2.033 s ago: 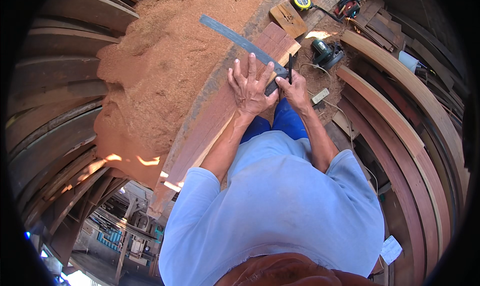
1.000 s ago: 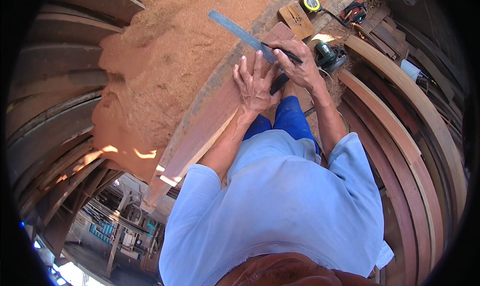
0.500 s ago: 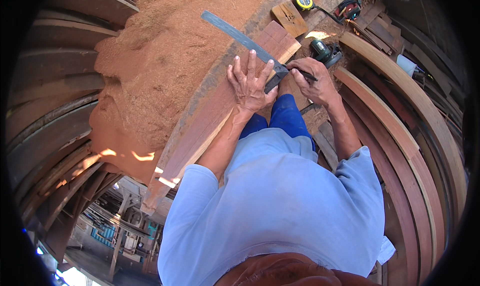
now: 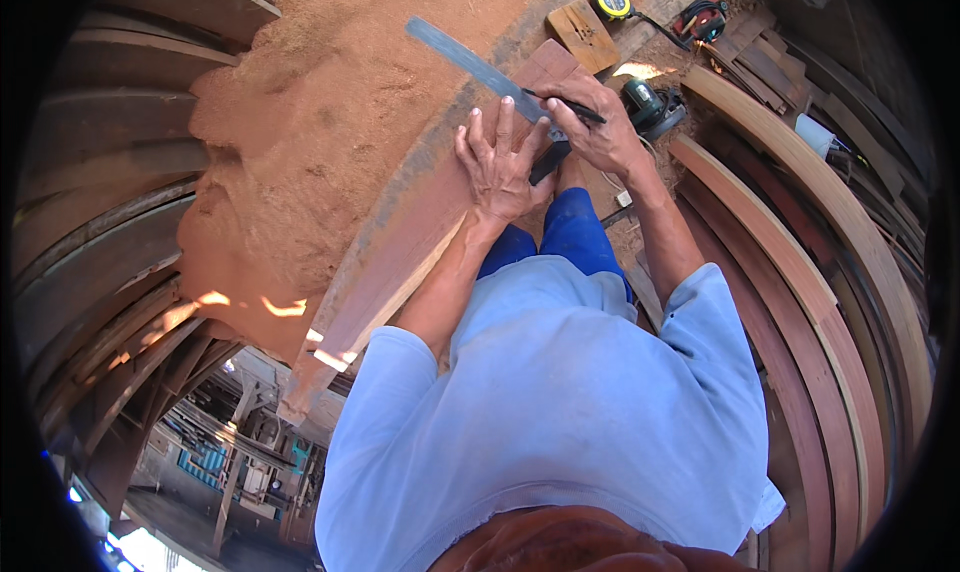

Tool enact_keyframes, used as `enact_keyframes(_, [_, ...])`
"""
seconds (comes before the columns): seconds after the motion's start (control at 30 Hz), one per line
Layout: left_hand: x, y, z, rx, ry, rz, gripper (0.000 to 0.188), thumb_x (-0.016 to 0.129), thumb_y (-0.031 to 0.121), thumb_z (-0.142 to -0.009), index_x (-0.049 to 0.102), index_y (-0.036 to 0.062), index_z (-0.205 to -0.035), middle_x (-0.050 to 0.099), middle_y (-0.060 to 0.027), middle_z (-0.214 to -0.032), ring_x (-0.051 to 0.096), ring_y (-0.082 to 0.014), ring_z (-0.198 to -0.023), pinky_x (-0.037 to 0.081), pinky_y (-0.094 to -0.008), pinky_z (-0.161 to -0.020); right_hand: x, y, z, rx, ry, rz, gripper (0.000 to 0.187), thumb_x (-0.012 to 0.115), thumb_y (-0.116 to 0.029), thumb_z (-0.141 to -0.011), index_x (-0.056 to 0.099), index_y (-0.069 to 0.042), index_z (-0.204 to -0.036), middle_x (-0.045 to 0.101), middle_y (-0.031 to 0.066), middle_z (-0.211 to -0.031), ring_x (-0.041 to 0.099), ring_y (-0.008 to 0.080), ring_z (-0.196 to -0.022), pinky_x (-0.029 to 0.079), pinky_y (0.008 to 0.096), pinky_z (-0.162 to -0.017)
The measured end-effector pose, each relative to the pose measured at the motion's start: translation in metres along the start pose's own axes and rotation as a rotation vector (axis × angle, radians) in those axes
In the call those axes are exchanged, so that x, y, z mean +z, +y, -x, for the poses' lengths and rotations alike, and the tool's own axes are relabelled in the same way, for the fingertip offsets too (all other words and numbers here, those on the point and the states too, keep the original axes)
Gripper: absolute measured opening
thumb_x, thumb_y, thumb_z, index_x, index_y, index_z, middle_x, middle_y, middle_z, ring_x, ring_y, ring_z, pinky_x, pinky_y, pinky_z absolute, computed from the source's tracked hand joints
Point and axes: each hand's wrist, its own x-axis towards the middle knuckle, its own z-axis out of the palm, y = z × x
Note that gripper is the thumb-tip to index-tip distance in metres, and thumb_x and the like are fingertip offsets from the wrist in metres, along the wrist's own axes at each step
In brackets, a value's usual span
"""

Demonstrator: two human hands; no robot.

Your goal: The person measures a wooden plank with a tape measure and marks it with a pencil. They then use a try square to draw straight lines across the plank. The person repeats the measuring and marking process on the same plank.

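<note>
A reddish-brown wooden board runs slantwise across the bench in front of me. Across it lies a try square, its steel blade reaching past the far edge and its dark stock against the near edge. My left hand rests on board and square with fingers spread, the thumb around the stock side, holding the square against the wood. In my right hand is a slim black pencil, pinched between fingers and thumb. Its tip is at the blade's right edge, over the board.
Sawdust covers the area left of the board. Beyond the board's far end are a wooden block, a yellow tape measure and a red-and-black power tool. A dark green power tool and long planks lie to the right.
My right hand has moved up and left with the pencil, from beside the square's stock to the blade's edge over the board. The left hand and square stay nearly in place.
</note>
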Motion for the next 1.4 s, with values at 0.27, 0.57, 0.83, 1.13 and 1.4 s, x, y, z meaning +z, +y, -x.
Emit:
enact_keyframes(0.27, [-0.003,0.0,0.001,-0.01,-0.03,0.02,0.083,0.081,0.051,-0.067,0.056,0.0377,-0.146,0.027,-0.0156,-0.167,0.025,-0.0518,-0.143,0.025,-0.0735,-0.109,-0.037,-0.008,0.034,0.122,-0.174,0.096,0.026,0.062,-0.022,-0.096,0.075,-0.003,-0.108,0.075,0.0145,-0.1,0.067,0.0326,-0.093,0.053,0.0431,-0.087])
enact_keyframes(0.57, [-0.002,0.001,-0.001,-0.012,-0.044,0.011,0.08,0.08,0.051,-0.069,0.058,0.0366,-0.145,0.026,-0.0154,-0.168,0.023,-0.0514,-0.145,0.021,-0.0724,-0.111,0.008,0.01,-0.012,-0.054,0.0,-0.032,0.024,0.067,-0.021,-0.096,0.075,-0.004,-0.111,0.075,0.0161,-0.105,0.068,0.0338,-0.099,0.053,0.0433,-0.091])
enact_keyframes(0.83, [0.002,0.0,0.002,0.018,-0.005,-0.021,0.084,0.079,0.051,-0.068,0.054,0.037,-0.148,0.026,-0.0134,-0.169,0.028,-0.0502,-0.141,0.027,-0.0709,-0.106,-0.034,0.018,0.048,0.07,-0.144,0.069,0.022,0.066,-0.02,-0.095,0.073,-0.005,-0.108,0.069,0.0167,-0.103,0.064,0.0354,-0.102,0.051,0.0446,-0.092])
enact_keyframes(1.13, [0.002,-0.002,0.002,0.036,0.018,-0.021,0.085,0.08,0.05,-0.068,0.054,0.0368,-0.148,0.026,-0.0131,-0.169,0.028,-0.0504,-0.141,0.028,-0.07,-0.106,-0.014,0.014,0.059,0.217,-0.118,0.366,0.02,0.063,-0.021,-0.092,0.071,-0.003,-0.097,0.068,0.0202,-0.097,0.064,0.0395,-0.095,0.049,0.0481,-0.083])
enact_keyframes(1.4, [0.003,-0.004,0.005,0.05,0.054,0.047,0.084,0.08,0.05,-0.07,0.054,0.0335,-0.148,0.022,-0.0271,-0.165,0.026,-0.0534,-0.142,0.025,-0.0729,-0.107,0.076,0.049,0.089,0.535,0.159,-0.199,0.026,0.056,-0.022,-0.101,0.066,0.001,-0.106,0.072,0.02,-0.093,0.07,0.0329,-0.088,0.053,0.0428,-0.081])
